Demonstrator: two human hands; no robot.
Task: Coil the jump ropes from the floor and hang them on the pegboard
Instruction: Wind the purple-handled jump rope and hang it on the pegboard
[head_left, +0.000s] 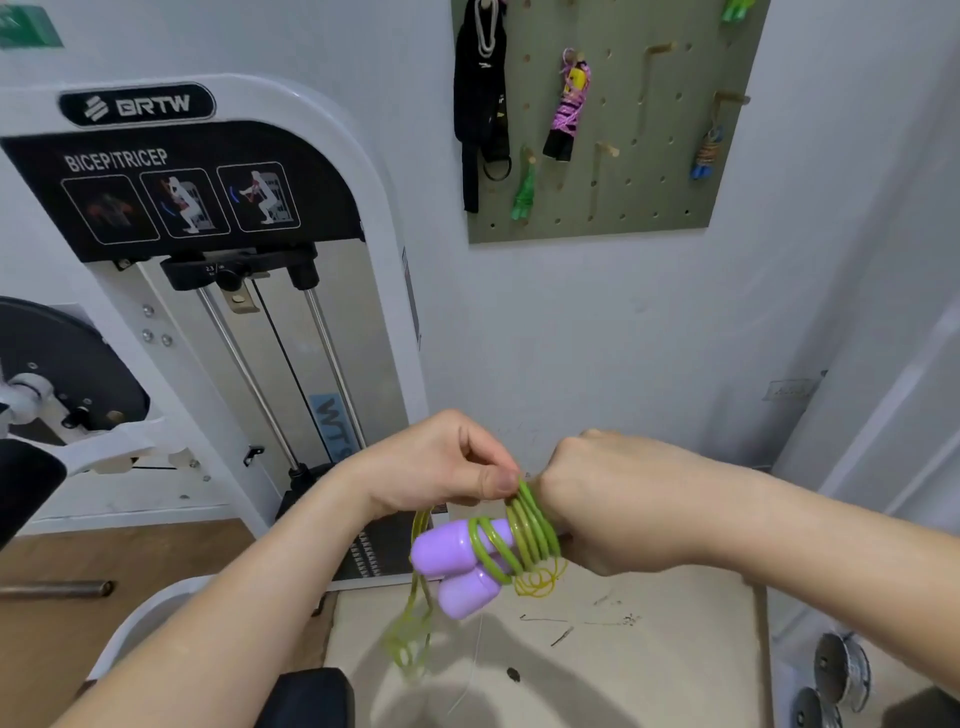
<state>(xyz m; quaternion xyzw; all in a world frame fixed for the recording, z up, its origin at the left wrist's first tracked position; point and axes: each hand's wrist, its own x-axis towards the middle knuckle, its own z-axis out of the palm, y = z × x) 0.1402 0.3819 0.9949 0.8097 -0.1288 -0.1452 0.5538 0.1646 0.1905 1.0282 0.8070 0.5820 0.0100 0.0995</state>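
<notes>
The person is holding a jump rope (498, 551) in front of the body, low in the head view and well below the olive pegboard (654, 171) on the white wall. The right hand (602, 509) is curling into a fist around the far end of the two purple handles (452, 558), which are lying side by side and pointing toward the left. The left hand (441, 467) is pinching the green cord (530, 530) between thumb and bent fingers just above the handles, where several turns are sitting wound tightly around them. A loose loop of cord (410, 639) is dangling below the handles, blurred, over a beige platform (649, 665). On the pegboard, black straps (480, 104) are hanging at the upper left, a pink-and-black coiled rope (569, 109) is hanging near the middle, a green coiled rope (524, 189) is hanging below and to its left, and a blue-handled rope (706, 153) is hanging toward the right edge. A white BRTW bicep/tricep machine (332, 119) is standing at the left, and metal weight plates (841, 670) are lying at the lower right.
</notes>
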